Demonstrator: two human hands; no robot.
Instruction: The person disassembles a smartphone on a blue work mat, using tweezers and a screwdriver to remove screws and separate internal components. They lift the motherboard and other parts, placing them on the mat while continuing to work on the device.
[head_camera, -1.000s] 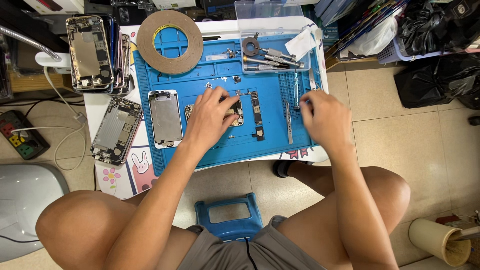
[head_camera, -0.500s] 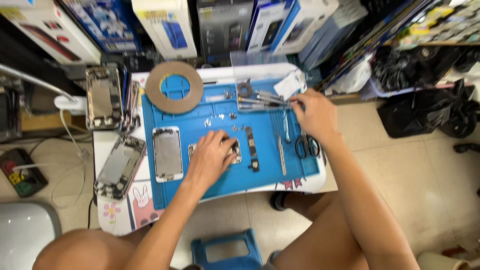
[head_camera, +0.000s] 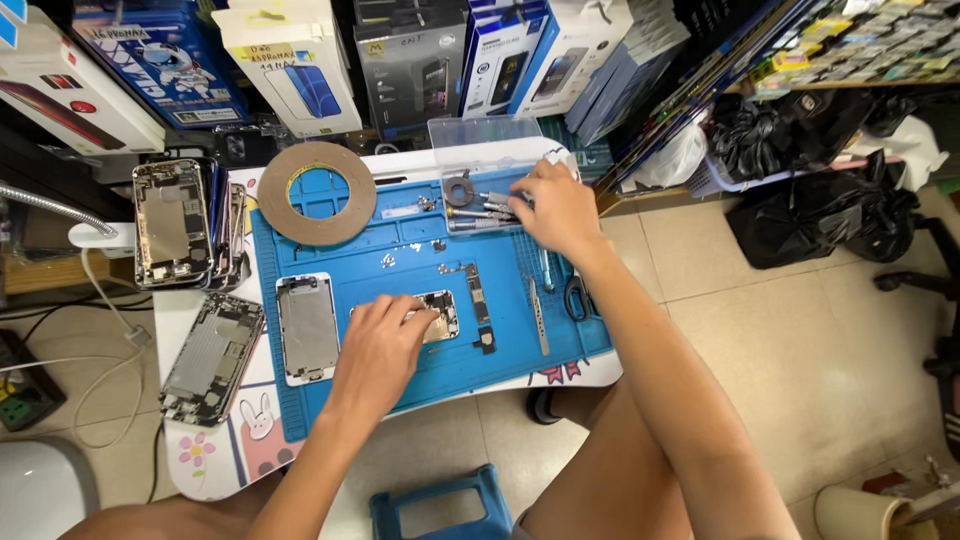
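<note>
Left hand (head_camera: 385, 345) flat on opened phone body (head_camera: 440, 312), long axis left-right; right hand (head_camera: 555, 205) grips screwdrivers (head_camera: 485, 212) pointing left.

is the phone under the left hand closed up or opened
Opened. The phone shell under the left hand lies with its bare metal insides facing up; the logic board and small screws lie loose on the blue mat.

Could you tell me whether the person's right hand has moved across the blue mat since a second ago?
Yes. The right hand has moved from the blue mat's right edge up towards its far end, and is now at the screwdrivers.
</note>
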